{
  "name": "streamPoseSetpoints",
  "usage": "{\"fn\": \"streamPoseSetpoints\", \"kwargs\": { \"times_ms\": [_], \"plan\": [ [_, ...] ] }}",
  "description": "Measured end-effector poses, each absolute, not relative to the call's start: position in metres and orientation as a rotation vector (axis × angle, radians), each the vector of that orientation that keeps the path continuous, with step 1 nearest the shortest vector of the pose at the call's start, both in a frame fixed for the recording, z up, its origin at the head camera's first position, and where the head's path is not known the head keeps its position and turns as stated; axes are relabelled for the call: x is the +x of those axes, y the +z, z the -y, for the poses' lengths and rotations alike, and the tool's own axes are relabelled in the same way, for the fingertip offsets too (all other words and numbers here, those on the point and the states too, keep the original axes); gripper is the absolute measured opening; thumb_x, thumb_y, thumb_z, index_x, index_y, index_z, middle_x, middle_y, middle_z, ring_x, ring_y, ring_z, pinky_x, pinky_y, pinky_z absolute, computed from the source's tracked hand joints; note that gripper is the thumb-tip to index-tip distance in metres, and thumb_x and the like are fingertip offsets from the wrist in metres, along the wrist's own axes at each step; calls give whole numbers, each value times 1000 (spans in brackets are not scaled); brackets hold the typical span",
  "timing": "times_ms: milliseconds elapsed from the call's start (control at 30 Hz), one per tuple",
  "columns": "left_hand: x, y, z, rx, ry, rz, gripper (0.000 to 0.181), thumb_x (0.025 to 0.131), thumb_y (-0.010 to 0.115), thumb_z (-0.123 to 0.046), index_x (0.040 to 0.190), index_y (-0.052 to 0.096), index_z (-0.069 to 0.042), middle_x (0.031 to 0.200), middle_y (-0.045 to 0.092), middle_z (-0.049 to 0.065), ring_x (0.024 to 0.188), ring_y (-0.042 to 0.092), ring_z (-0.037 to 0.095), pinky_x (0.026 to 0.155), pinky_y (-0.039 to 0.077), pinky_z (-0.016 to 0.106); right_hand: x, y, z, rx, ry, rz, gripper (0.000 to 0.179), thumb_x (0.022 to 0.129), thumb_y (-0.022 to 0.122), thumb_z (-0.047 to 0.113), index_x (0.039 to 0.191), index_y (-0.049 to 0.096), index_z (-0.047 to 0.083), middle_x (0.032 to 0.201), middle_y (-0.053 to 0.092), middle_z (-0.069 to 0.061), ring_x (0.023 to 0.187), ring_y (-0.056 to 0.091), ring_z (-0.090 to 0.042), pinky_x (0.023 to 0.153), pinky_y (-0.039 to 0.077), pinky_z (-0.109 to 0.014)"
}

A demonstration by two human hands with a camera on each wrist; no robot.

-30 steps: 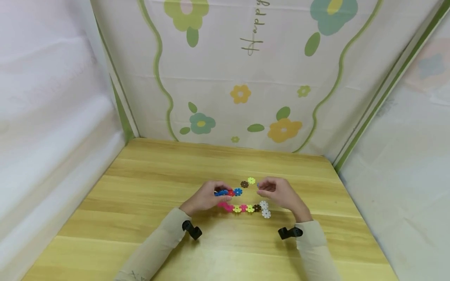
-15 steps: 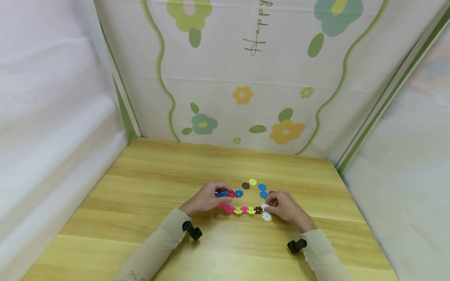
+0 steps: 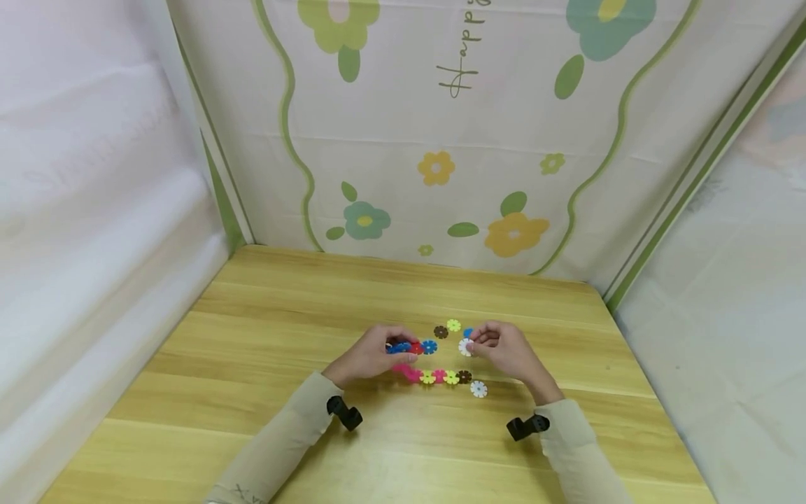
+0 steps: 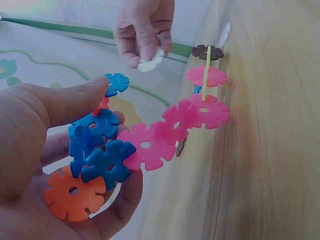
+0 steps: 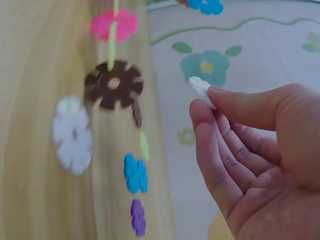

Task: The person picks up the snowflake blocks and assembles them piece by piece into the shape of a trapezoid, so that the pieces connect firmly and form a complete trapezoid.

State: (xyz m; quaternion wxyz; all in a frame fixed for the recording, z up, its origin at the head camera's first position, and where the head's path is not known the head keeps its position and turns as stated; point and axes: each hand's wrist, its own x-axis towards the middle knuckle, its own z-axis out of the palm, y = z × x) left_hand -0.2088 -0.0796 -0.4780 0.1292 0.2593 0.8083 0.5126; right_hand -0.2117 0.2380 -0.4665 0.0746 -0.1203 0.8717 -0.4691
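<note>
My left hand (image 3: pixel 371 352) grips a chain of interlocking snowflake discs, thumb over its blue and red pieces. In the left wrist view, an orange disc (image 4: pixel 74 194) and blue discs (image 4: pixel 95 127) sit in the curl of the fingers. Pink discs (image 4: pixel 146 146) run on from them to yellow ones and a brown disc (image 5: pixel 114 85) at the far end. One end of the chain is a blue disc (image 3: pixel 429 347) past the left fingertips. Between thumb and forefinger, my right hand (image 3: pixel 506 350) pinches a white snowflake disc (image 5: pixel 201 91), apart from the chain.
On the wooden table (image 3: pixel 403 448) lie a loose white disc (image 3: pixel 478 389), a brown disc (image 3: pixel 441 332), a yellow disc (image 3: pixel 454 325), a blue disc (image 3: pixel 468 332) and a purple disc (image 5: pixel 138 218). Patterned cloth walls (image 3: pixel 378 126) stand behind and at both sides.
My right hand went down to the white discs, took one up, and has moved up and left toward the chain's blue end. The left hand stays in place with the chain.
</note>
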Motion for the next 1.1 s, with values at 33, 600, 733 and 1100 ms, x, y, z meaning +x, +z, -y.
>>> {"fn": "streamPoseSetpoints", "kwargs": {
  "times_ms": [33, 600, 733, 1100],
  "plan": [
    [-209, -478, 80, 759, 1491, -2347, 24, 99, 77, -25, 123, 75, -18, 115, 71, 1, 96, 62, 18, 80, 56, 28, -212, -465, -235, -363, -1449, -2581, 17, 95, 80, 15, 105, 71, 5, 97, 73, -11, 90, 73, -38, 81, 64, -42],
    [-208, -475, 79, 785, 1524, -2314, 22, 99, 77, -21, 121, 75, -17, 112, 72, 1, 97, 64, 17, 83, 58, 28, -209, -463, -209, -288, -1638, -2293, 30, 96, 80, 23, 117, 74, 2, 100, 77, -9, 93, 75, -31, 87, 64, -44],
    [-207, -475, 79, 796, 1528, -2306, 23, 99, 77, -20, 121, 75, -17, 112, 72, 1, 96, 64, 18, 83, 58, 28, -211, -460, -206, -301, -1596, -2266, 28, 97, 79, 20, 117, 74, 3, 101, 77, -8, 93, 75, -29, 87, 64, -44],
    [-205, -474, 81, 819, 1525, -2303, 25, 99, 75, -16, 124, 75, -14, 115, 73, 2, 94, 64, 17, 80, 58, 26, -213, -453, -200, -317, -1599, -2214, 23, 98, 74, 9, 116, 73, -6, 100, 77, -12, 92, 76, -27, 90, 64, -47]
  ]
}}
